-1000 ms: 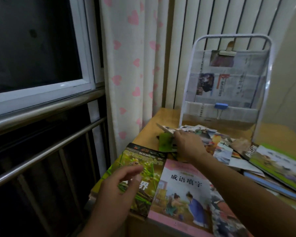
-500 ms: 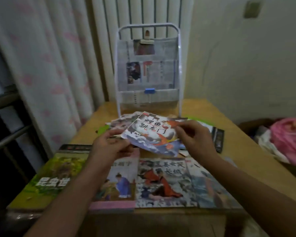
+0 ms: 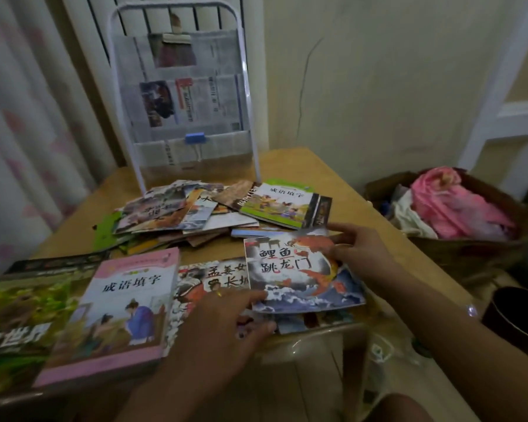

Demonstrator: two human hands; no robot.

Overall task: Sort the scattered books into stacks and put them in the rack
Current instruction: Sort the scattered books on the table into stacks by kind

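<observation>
Four books lie in a row along the near edge of the wooden table [image 3: 290, 166]: a green book [image 3: 19, 324] at the far left, a pink book [image 3: 119, 309] titled 成语填字, a picture book [image 3: 208, 278] whose visible characters read 孟姜女 and 长, and a carp book [image 3: 299, 269] lettered 鲤鱼跳龙门 that overlaps the picture book's right edge and rests on further books beneath it. Behind the row, a loose pile of scattered books [image 3: 177, 214] spreads in front of one white wire rack [image 3: 180, 95], which stands at the back of the table lined with newspaper and carries one blue clip [image 3: 194, 137]; the pile's count cannot be told. One green-edged book [image 3: 279, 202] at the pile's right also reads 成语填字. The left hand [image 3: 223, 324] has its fingers loosely spread, with the fingertips at the carp book's lower-left corner. The right hand [image 3: 357, 248] grips that book's right edge near the top corner, fingers curled on it. A box [image 3: 470, 248] beside the table holds pink cloth [image 3: 457, 202].
</observation>
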